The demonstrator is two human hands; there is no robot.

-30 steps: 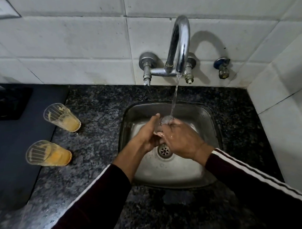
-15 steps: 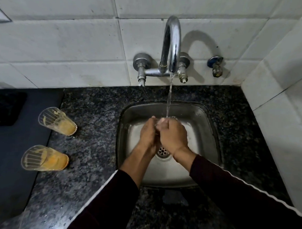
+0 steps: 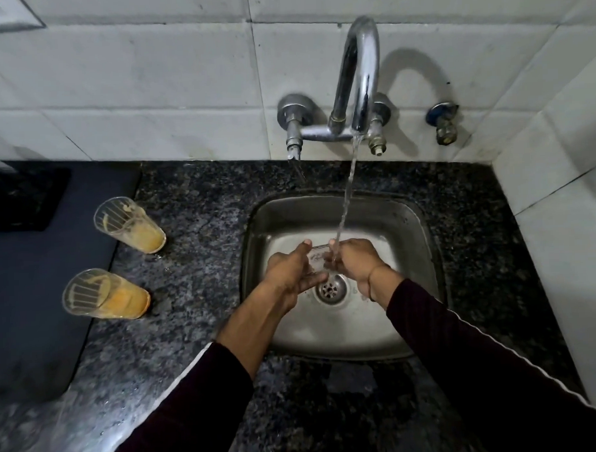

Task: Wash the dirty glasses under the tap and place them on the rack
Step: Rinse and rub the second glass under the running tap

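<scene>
Counter: dark speckled stone, carries everything, wet patches near the sink.

Sink: steel basin set into the counter, drain at centre. Work happens over it so runoff goes straight down.

Tap: wall-mounted, running; the stream lands right at the hands, just above the drain.

Left hand: grip closed around the glass, thumb up on the far side. Looks like the holding hand, keeping the glass in the stream.

Right hand: closed on the other end of the same glass, fingers apparently working at or into the mouth. Can't tell exactly; water and blur hide it. Probably the scrubbing hand.

The glass itself is clear, mostly hidden between the hands, held above the basin floor, not resting on it.

Two dirty glasses, far and near: upright on the counter left of the sink, orange residue inside, well apart from the basin. Parked within left-hand reach, awaiting their turn.

No rack in view.
</scene>
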